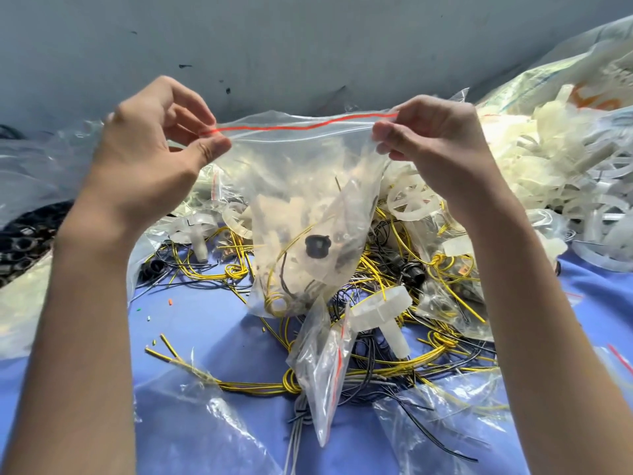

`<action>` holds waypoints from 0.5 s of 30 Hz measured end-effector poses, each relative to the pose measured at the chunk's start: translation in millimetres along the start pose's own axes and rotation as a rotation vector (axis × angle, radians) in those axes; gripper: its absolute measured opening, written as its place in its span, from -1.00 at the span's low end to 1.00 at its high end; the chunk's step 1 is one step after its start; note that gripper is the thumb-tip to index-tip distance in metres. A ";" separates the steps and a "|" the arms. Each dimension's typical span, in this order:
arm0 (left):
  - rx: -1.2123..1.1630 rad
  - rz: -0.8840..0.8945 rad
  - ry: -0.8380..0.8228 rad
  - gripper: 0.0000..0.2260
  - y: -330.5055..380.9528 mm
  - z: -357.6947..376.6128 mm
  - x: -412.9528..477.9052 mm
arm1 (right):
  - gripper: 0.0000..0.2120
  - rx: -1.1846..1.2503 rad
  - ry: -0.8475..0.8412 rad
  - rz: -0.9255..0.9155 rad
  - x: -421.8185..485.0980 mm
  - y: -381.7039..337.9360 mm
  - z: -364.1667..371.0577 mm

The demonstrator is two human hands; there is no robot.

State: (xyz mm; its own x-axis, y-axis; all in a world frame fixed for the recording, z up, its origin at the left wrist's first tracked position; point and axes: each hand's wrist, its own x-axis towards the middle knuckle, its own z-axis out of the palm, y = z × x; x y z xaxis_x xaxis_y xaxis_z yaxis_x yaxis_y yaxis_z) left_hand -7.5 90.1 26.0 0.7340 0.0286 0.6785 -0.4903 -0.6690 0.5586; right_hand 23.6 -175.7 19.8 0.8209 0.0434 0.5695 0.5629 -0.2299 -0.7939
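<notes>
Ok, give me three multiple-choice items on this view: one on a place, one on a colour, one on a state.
1. Where is the clear zip bag? A lying flat; B held over the wire pile; C in a box.
2. What colour is its seal strip? A red; B green; C blue.
3. How is the bag held? A both hands pinch its top corners; B one hand only; C untouched.
Answers: 1 B, it hangs above the wires. 2 A, a red line crosses its top. 3 A, left hand and right hand each pinch a corner.
</notes>
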 end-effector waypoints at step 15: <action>0.035 0.018 0.053 -0.69 3.7 15.2 -1.0 | -0.86 -0.026 -0.047 0.009 -0.9 1.8 -5.4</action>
State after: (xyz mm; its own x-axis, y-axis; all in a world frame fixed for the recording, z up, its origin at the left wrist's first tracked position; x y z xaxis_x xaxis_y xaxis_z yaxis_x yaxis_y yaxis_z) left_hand -2.8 76.3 20.1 0.6989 0.0552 0.7130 -0.4858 -0.6950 0.5300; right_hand 23.3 -181.5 19.0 0.8296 0.0870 0.5515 0.5536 -0.2561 -0.7924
